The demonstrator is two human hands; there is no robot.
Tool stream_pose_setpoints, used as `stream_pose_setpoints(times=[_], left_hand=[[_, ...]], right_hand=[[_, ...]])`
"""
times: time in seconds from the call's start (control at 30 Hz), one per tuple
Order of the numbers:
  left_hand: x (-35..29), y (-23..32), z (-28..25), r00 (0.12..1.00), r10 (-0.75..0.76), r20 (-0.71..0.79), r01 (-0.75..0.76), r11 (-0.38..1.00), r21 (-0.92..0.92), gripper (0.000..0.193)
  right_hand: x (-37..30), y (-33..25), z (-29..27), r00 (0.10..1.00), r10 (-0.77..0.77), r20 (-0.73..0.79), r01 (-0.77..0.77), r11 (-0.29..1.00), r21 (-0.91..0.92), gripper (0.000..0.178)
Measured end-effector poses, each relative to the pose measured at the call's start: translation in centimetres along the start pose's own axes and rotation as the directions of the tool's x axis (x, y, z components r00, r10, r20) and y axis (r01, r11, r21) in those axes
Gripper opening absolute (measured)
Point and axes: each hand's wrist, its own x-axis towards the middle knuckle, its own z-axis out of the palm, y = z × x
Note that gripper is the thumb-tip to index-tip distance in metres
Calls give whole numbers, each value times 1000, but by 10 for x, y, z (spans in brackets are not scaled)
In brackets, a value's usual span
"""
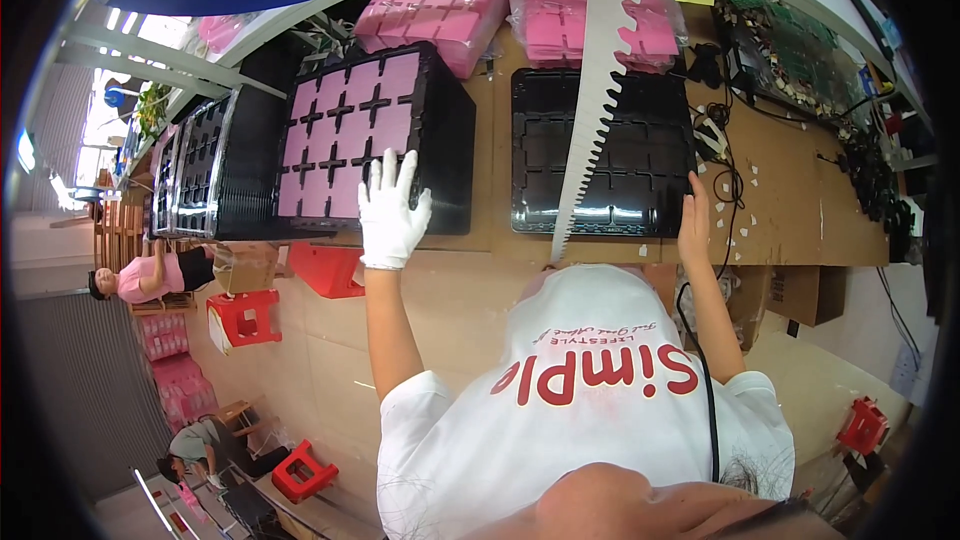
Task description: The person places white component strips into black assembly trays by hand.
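Note:
My left hand (394,212), in a white glove, lies with spread fingers at the near right corner of a tall stack of black trays (447,145). Pink sheets (345,105) fill the top tray, with black cross-shaped dividers showing between them. My right hand (692,225) is bare; its straight fingers rest along the right edge of a black compartment tray (640,155). That tray lies on the brown table covering and shows no pink sheets. A pale toothed strip (590,110) crosses in front of it and hides part of its middle.
Plastic-wrapped pink bundles (435,15) stand behind the trays. More black trays (195,175) are stacked at far left. Cables (735,175) and white scraps lie to the right, near a box of green circuit boards (790,50). Red stools (243,318) and two other people are beyond the table.

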Motion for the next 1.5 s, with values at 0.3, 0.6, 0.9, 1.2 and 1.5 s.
stream_pose_setpoints(times=[0.3, 0.6, 0.9, 1.2, 1.5], left_hand=[[3, 94, -1, 994, 60, -88, -95, 876, -473, 69], [13, 152, 82, 786, -212, 581, 579, -78, -812, 22], [18, 130, 63, 790, 95, 605, 519, -628, -580, 50], [-8, 162, 91, 678, -302, 670, 628, -236, -742, 20], [-1, 167, 97, 654, -369, 660, 593, -293, -751, 18]], right_hand=[[27, -29, 21, 974, -191, 119, 183, 980, 77, 25], [0, -36, 101, 669, -3, 743, -346, 884, 315, 24], [10, -47, 112, 529, -48, 847, -576, 713, 400, 14], [1, -42, 103, 602, 104, 792, -561, 761, 327, 21], [5, -59, 101, 858, -123, 499, -42, 951, 306, 10]])
